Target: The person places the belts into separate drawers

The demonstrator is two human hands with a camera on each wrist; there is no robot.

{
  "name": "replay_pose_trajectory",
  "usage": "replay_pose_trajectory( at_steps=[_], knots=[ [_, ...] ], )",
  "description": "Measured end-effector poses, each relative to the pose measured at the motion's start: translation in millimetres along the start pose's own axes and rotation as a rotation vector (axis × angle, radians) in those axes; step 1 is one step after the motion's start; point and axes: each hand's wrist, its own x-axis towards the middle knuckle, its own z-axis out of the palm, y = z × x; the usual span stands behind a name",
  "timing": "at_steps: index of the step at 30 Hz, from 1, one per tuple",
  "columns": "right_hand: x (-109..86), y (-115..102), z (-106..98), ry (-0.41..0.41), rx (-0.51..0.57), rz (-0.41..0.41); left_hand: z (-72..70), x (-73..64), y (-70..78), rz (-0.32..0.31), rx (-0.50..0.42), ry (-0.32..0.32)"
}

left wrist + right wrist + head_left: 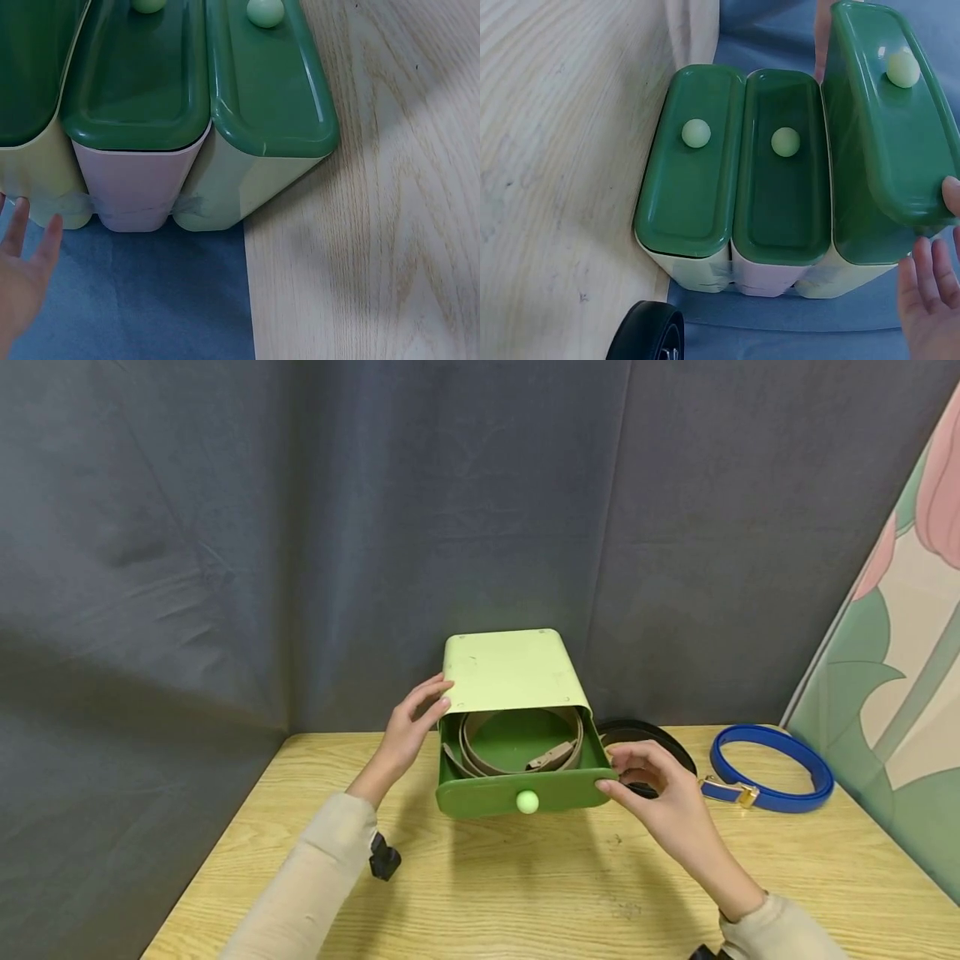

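Note:
A stack of drawer boxes, its pale yellow-green top against the curtain, has its top green drawer pulled out. Inside that drawer lies a coiled taupe belt. My left hand rests on the upper left side of the stack, fingers loosely extended. With thumb on the front and fingers behind, my right hand pinches the drawer's right corner. In the right wrist view the two lower drawers, a middle one in a pink case and a bottom one, are closed.
Right of the stack lie a coiled black belt, partly hidden by my right hand, and a coiled blue belt with a gold buckle. A dark curtain hangs behind the wooden table. A flower-patterned panel stands at right.

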Motion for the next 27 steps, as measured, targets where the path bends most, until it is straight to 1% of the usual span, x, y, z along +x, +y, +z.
replay_pose_trajectory(
  at_steps=[2,5,7,11,15,19,23,27],
  knots=[
    [2.4,-1,2,0.013,0.000,0.010,-1.0,2.3,-7.6,-0.001,0.003,0.006],
    [6.0,-1,4,0.026,-0.005,0.023,-2.2,7.6,-23.2,-0.006,-0.006,0.011],
    [8.1,0,5,0.032,-0.013,0.035,-2.1,8.8,-26.3,-0.012,-0.007,0.011],
    [13.3,3,7,0.039,-0.046,0.074,-0.6,9.4,-27.8,-0.012,-0.035,0.010],
    [19.5,6,10,0.052,-0.079,0.118,-0.3,9.5,-26.4,-0.004,-0.040,0.010],
    [25.4,8,14,0.068,-0.075,0.168,-0.9,9.2,-26.0,-0.015,-0.025,0.003],
    [32.7,10,18,0.062,-0.070,0.223,-1.1,9.3,-27.9,-0.017,-0.035,0.004],
    [39.5,14,19,0.055,-0.080,0.264,-1.4,9.3,-28.3,-0.015,-0.057,-0.011]
  ],
)
